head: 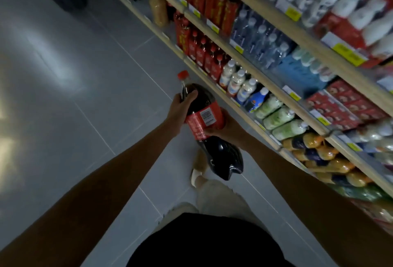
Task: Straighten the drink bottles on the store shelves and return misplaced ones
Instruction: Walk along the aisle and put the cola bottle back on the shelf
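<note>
Cola bottle [221, 156] held in both hands above the floor [95, 96], beside the shelves [247, 114].
Left hand [180, 109] wraps the bottle's shoulder below the red cap [183, 74]; right hand [227, 128] grips the label band. Bottle tilted, near the lower shelf's front edge.

Large red-capped, red-labelled cola bottle [204, 118], tilted, cap away, over grey floor.
</note>
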